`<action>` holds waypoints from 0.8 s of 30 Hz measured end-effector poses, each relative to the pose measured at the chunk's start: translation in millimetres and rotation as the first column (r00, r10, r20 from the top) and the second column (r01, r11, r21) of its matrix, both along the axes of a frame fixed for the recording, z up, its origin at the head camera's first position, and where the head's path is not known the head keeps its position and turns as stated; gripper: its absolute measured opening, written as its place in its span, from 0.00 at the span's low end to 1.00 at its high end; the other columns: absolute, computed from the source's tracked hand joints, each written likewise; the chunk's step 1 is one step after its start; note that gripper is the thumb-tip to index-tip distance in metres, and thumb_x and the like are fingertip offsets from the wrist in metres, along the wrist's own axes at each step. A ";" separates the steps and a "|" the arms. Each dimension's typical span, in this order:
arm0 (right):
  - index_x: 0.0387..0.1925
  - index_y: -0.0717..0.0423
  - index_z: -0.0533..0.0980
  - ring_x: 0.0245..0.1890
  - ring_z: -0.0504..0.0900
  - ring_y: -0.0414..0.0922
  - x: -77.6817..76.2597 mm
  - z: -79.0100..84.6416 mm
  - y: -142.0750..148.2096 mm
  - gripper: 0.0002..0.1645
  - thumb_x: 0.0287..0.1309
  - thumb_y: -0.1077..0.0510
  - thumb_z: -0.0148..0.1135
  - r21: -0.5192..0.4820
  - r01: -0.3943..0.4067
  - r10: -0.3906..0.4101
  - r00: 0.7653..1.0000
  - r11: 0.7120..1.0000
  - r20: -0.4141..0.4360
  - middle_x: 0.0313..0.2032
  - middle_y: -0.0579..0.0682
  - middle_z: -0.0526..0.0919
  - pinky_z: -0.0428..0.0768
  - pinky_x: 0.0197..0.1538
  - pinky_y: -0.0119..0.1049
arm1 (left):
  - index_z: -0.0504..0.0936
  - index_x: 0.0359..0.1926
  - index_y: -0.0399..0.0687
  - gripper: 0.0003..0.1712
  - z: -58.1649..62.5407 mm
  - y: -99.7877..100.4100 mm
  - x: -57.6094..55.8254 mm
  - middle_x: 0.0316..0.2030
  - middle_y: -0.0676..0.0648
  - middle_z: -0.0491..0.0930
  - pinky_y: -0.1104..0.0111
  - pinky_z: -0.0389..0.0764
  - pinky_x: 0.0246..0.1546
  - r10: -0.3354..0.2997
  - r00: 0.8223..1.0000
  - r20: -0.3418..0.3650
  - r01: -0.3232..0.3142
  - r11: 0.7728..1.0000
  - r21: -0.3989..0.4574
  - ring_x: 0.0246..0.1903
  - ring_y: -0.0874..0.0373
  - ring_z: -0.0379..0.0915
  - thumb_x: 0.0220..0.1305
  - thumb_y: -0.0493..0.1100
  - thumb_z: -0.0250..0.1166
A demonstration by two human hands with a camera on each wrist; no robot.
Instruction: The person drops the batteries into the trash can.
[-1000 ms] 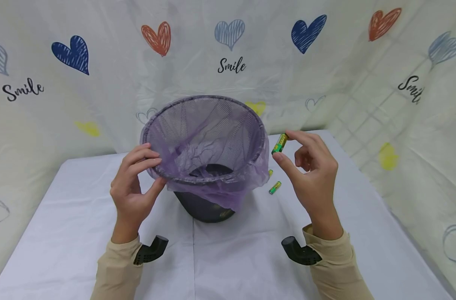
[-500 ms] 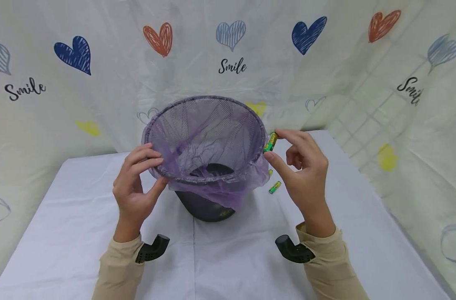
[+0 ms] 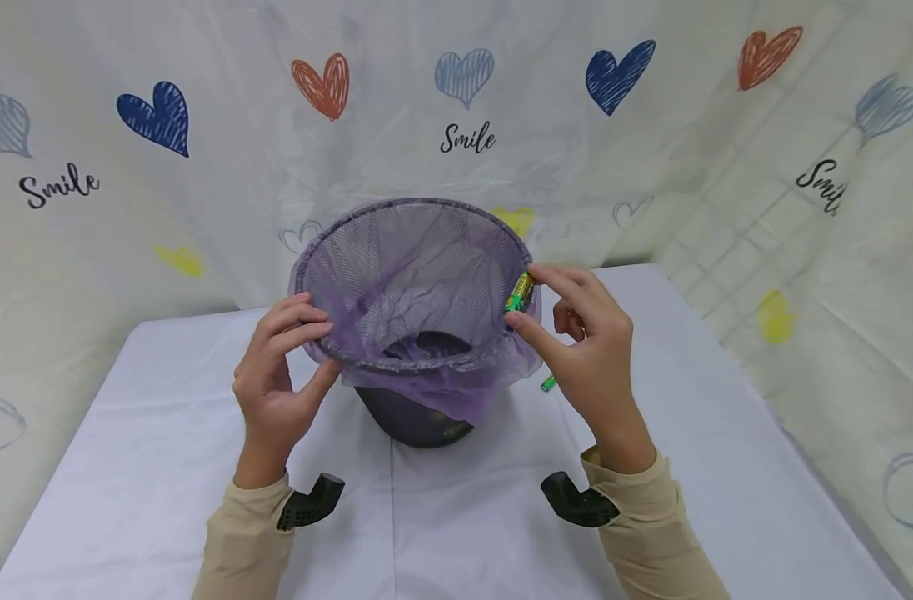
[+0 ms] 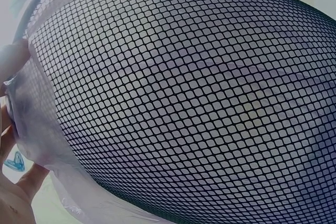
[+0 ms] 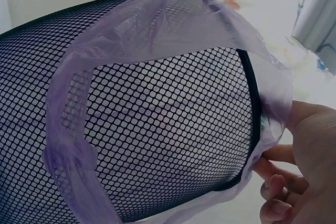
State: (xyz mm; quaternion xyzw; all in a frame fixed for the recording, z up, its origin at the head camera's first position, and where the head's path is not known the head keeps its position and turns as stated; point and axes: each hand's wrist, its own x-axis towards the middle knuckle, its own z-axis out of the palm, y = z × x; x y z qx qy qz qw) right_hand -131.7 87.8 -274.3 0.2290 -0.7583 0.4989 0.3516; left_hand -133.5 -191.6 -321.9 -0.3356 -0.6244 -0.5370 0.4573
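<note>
A dark mesh wastebasket (image 3: 407, 421) stands tilted with its mouth toward me, lined with a thin purple bin bag (image 3: 456, 398) folded over the rim. My left hand (image 3: 272, 400) grips the rim at its left side, fingers and thumb on either side of it. Between thumb and index finger, my right hand (image 3: 595, 358) pinches a green and yellow battery (image 3: 520, 293) at the right part of the rim. In the right wrist view the bag covers most of that battery, while the right hand (image 5: 315, 156) shows beside the rim.
Another green battery (image 3: 549, 383) lies on the white-covered table (image 3: 464, 517), partly hidden behind the right hand. A pale curtain (image 3: 217, 208) printed with hearts and words hangs behind the table. A black wrist mount (image 3: 580, 500) juts inward from the right sleeve; the left has one too.
My right hand has moved left with the battery, from beside the wastebasket to its rim. It now hides more of the loose batteries. The left hand keeps its grip.
</note>
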 end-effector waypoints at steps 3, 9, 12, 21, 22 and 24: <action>0.47 0.59 0.78 0.22 0.60 0.34 -6.1 -6.7 2.5 0.29 0.36 0.68 0.72 0.024 0.005 -0.005 1.000 1.000 0.002 0.40 0.55 0.79 0.56 0.21 0.31 | 0.79 0.33 0.24 0.17 -0.6 0.0 0.0 0.37 0.33 0.77 0.55 0.70 0.60 0.007 1.000 -0.004 -0.007 1.000 -0.001 0.51 0.37 0.69 0.49 0.38 0.69; 0.48 0.55 0.78 0.21 0.60 0.35 -11.9 -13.5 5.1 0.30 0.36 0.65 0.73 0.036 0.000 -0.001 1.000 0.999 0.009 0.42 0.49 0.80 0.56 0.21 0.30 | 0.79 0.33 0.24 0.17 -1.3 -0.5 0.4 0.37 0.33 0.77 0.55 0.69 0.61 0.009 1.000 0.005 -0.009 1.000 -0.009 0.51 0.37 0.69 0.49 0.38 0.68; 0.46 0.59 0.79 0.21 0.60 0.35 -5.1 -5.7 2.9 0.27 0.37 0.67 0.72 0.034 0.007 -0.007 1.000 0.999 0.014 0.42 0.53 0.79 0.56 0.21 0.31 | 0.79 0.33 0.24 0.17 -2.7 -0.7 -1.5 0.37 0.33 0.77 0.55 0.70 0.61 0.013 1.000 0.006 -0.013 1.000 -0.009 0.51 0.37 0.69 0.49 0.38 0.69; 0.45 0.61 0.79 0.21 0.59 0.33 3.9 -10.5 14.7 0.26 0.37 0.70 0.70 0.018 0.070 -0.070 0.997 0.997 0.035 0.39 0.58 0.80 0.56 0.21 0.27 | 0.79 0.33 0.24 0.17 -6.4 -1.0 -3.6 0.38 0.34 0.78 0.56 0.70 0.61 0.002 1.000 0.005 -0.002 1.000 0.005 0.52 0.38 0.69 0.48 0.38 0.69; 0.45 0.61 0.79 0.21 0.60 0.33 3.6 -12.3 16.6 0.26 0.37 0.70 0.70 0.017 0.074 -0.075 0.997 0.997 0.037 0.39 0.57 0.80 0.56 0.22 0.27 | 0.79 0.33 0.24 0.17 -5.5 -0.2 -3.3 0.38 0.34 0.78 0.56 0.70 0.60 -0.001 1.000 0.003 0.001 1.000 0.007 0.51 0.38 0.69 0.48 0.38 0.69; 0.45 0.60 0.79 0.21 0.60 0.33 3.0 -14.2 20.0 0.26 0.37 0.70 0.70 0.019 0.081 -0.082 0.996 0.997 0.045 0.39 0.58 0.80 0.57 0.22 0.27 | 0.79 0.33 0.24 0.18 -3.2 1.3 -2.4 0.37 0.34 0.78 0.56 0.70 0.61 0.001 1.000 0.001 -0.001 1.000 0.009 0.51 0.38 0.69 0.48 0.38 0.69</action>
